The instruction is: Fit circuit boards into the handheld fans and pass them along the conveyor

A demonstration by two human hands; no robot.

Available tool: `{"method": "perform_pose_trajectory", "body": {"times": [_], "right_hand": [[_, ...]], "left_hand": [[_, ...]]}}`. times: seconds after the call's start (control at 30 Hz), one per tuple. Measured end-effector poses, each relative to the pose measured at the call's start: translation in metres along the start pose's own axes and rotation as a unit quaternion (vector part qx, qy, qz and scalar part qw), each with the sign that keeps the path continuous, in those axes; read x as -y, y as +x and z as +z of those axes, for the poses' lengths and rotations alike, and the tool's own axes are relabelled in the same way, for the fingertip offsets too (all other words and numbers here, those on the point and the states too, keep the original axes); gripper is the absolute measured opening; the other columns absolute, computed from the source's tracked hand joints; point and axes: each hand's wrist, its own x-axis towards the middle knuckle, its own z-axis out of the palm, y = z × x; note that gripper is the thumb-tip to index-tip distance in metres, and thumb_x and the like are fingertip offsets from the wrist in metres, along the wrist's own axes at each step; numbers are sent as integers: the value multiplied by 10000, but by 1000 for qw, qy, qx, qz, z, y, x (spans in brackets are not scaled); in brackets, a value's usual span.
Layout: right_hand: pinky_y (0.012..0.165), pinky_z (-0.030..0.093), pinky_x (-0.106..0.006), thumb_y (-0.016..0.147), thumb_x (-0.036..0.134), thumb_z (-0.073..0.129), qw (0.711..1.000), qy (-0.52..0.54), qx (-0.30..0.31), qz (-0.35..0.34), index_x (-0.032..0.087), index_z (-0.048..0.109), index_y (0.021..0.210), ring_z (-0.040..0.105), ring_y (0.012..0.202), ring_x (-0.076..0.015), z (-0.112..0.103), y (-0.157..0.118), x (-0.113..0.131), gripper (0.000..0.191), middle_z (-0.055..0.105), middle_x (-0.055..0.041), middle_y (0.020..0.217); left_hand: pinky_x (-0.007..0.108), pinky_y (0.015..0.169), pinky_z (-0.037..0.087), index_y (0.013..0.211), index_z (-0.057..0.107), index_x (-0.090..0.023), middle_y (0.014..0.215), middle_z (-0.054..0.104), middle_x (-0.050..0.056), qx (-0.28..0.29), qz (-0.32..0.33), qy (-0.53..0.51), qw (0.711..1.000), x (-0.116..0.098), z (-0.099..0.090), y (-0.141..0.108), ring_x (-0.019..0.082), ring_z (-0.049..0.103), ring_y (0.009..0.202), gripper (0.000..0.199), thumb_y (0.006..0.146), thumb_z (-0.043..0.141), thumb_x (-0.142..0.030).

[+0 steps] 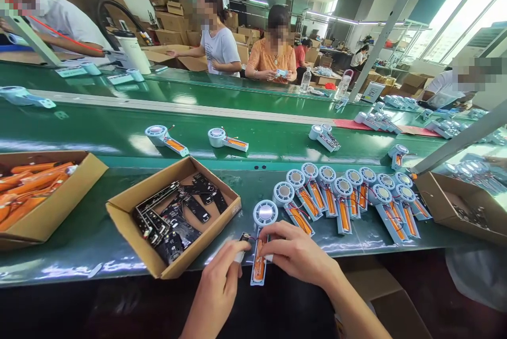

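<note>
On the green bench (91, 241), 1 fan (265, 214) lies at the near edge. The left hand (222, 270) pinches a board (246, 236); the right hand (298, 252), half-curled, meets the battery (259, 269), grip unclear. Seemingly mid-fitting; next calls for careful alignment.

A pale blue fan-shaped unit (265, 213) is lying face up, its round, slotted head with a silvery centre disc pointing away across the bench (253, 183). Its narrow handle is standing open along the top and extending past the near edge. Inside, an orange cylindrical battery (259, 271) is resting lengthwise, partly hidden by fingers. A small dark circuit board (245, 236) is sitting just left of the handle, held up in fingertips.
</note>
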Motion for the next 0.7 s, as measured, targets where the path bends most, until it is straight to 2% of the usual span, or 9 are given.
{"method": "perform_pose_trajectory", "body": {"times": [0.1,0.2,0.27,0.37,0.47,0.53,0.63,0.7], "right_hand": [[914,506,-278,919,48,558,1000,11,-4,0,216,694,1003,632,1029,-173,6,4,0,232,661,-54,1173],[807,524,-262,914,58,537,1000,-8,-23,18,220,700,1025,636,900,-157,17,5,0,255,634,-62,1120],[738,522,-253,914,57,520,999,-15,-35,22,219,706,1069,614,803,-143,24,5,0,291,612,-64,1061],[744,528,-251,925,37,472,999,10,-24,23,222,707,1141,598,792,-134,21,4,0,369,591,-73,1074],[852,535,-264,884,-40,428,998,48,20,29,255,718,1155,612,907,-133,4,0,0,495,555,-78,1263],[951,518,-308,851,-72,443,998,23,50,29,290,725,1159,603,1049,-162,-8,-2,0,553,482,-70,1417],[1039,480,-387,855,-36,544,995,-51,89,14,303,737,1143,532,1251,-241,-19,-3,0,485,417,-77,1510],[1039,481,-400,871,11,601,992,-73,99,-1,276,754,1077,528,1266,-260,-19,-1,-1,369,430,-90,1507]], "left_hand": [[289,646,557,864,685,-236,730,616,30,-11,-6,-7,1000,-5,1,-1,197,643,645,301,899,386,-232],[332,738,582,889,687,-228,728,640,45,4,-40,-21,999,-9,4,-4,235,686,764,310,895,378,-244],[350,796,585,965,694,-214,837,702,75,19,-71,-32,997,-11,5,-6,249,704,868,332,899,372,-253],[374,868,574,1047,693,-197,1041,743,110,16,-117,-37,992,-12,5,-8,259,706,968,356,914,377,-290],[384,871,571,1058,698,-197,1061,748,110,22,-122,-33,992,-10,3,-8,258,707,930,354,919,402,-332],[377,865,568,1046,703,-200,1047,748,107,33,-106,-32,993,-9,2,-6,255,706,928,345,921,413,-338],[358,851,565,1024,712,-208,1031,740,98,34,-87,-28,995,-6,2,-3,245,703,922,321,923,430,-321],[340,826,565,1010,721,-215,997,733,84,35,-77,-28,996,-5,3,-1,235,699,891,304,930,447,-320]]}}
